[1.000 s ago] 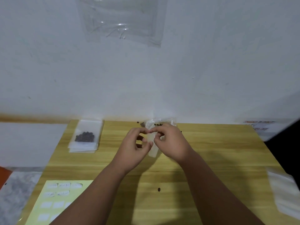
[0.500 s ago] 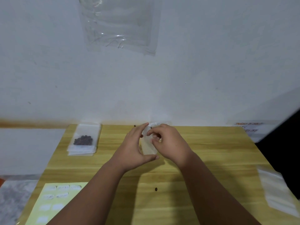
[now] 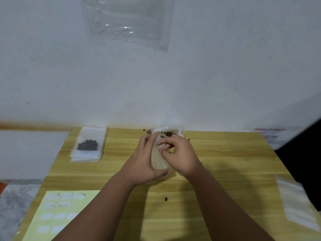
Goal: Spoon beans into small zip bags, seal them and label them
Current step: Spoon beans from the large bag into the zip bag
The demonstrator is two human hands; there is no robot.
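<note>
"Head view, near edge of the bench (image 3: 217, 173): what lies there?"

"At the near left, a pale yellow label sheet (image 3: 57, 214) with rows of white stickers. At the near right, a stack of empty clear bags (image 3: 298, 204) lies at the bench's edge. Between them, a single loose bean (image 3: 166, 199) sits on the wood, just ahead of the forearms."

"And the hands?"

"They meet over the middle of the bench. The left grip (image 3: 144, 160) holds a small zip bag (image 3: 159, 159), thumb under its lower edge and fingers up along its left side. The right grip (image 3: 180, 153) has its fingers curled and pinching the same bag near the top. The bag stands roughly upright between them. I cannot tell whether it has beans inside."

"Farther back?"

"Just behind the hands, at the far edge, a crumpled clear bean bag (image 3: 169, 133) lies with dark beans in it and a few scattered beside it. At the far left, well apart, filled bags (image 3: 88, 145) lie stacked flat, and the top one shows a cluster of beans. Above, a clear plastic sheet (image 3: 128, 23) is stuck to the white wall."
</note>
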